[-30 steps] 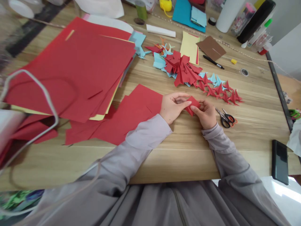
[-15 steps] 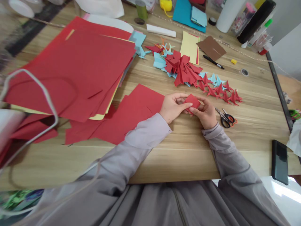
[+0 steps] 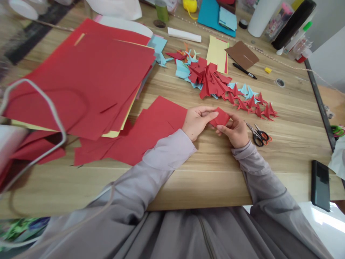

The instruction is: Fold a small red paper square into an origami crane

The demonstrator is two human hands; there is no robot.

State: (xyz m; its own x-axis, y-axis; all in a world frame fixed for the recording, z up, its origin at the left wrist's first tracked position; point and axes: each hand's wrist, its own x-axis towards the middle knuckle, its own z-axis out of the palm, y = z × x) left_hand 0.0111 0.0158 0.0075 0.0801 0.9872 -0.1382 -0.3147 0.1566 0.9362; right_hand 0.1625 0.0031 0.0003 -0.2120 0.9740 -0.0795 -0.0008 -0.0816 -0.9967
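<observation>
While I check the head view, I see left hand (image 3: 196, 124) and right hand (image 3: 235, 131) both pinching a small red paper square (image 3: 222, 116), held between them over the wooden tabletop (image 3: 210, 180). Scissors (image 3: 260, 136) lie just beside right hand; red sheets (image 3: 161, 120) near left hand; folded red pieces (image 3: 211, 80) heaped beyond.

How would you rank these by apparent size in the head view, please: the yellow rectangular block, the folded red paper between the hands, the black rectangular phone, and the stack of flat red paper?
1. Stack of flat red paper
2. Black phone
3. Folded red paper, partly covered
4. Yellow block
</observation>
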